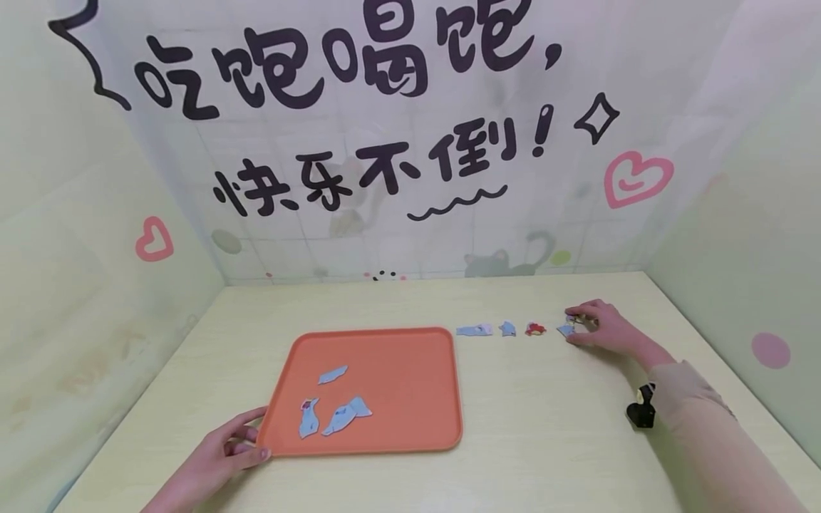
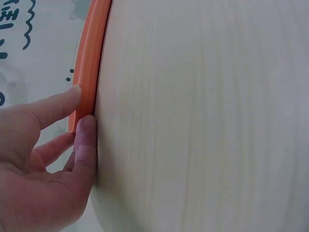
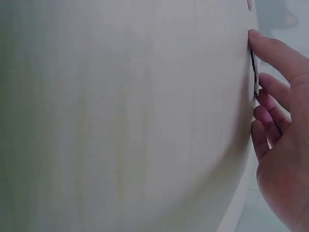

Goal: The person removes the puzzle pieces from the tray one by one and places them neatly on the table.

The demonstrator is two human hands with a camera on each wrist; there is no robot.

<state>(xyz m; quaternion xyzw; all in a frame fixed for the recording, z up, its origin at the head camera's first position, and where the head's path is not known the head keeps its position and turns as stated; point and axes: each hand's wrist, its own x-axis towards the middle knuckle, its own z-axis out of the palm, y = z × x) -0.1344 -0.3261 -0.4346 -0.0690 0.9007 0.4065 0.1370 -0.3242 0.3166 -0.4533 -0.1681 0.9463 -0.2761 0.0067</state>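
Note:
At the front left corner of an orange tray (image 1: 410,399), my left hand (image 1: 224,449) grips the rim between thumb and fingers. In the left wrist view, that hand (image 2: 43,169) meets the tray's edge (image 2: 90,53). On the table at the far right, my right hand (image 1: 606,329) pinches a flat, irregular puzzle piece (image 1: 565,330), light blue with some other print. The right wrist view has this piece (image 3: 256,72) edge-on between the thumb and fingers of the hand (image 3: 289,140). Light blue puzzle pieces lie in the tray: a narrow one (image 1: 333,375), one with red print (image 1: 309,420), and a wider shape (image 1: 346,415).
Between the tray and my right hand lie a long blue piece (image 1: 473,330), a small blue piece (image 1: 508,329) and a red one (image 1: 535,329), in a row. A black object (image 1: 641,410) shows by the right sleeve. Printed walls border the table (image 1: 532,434).

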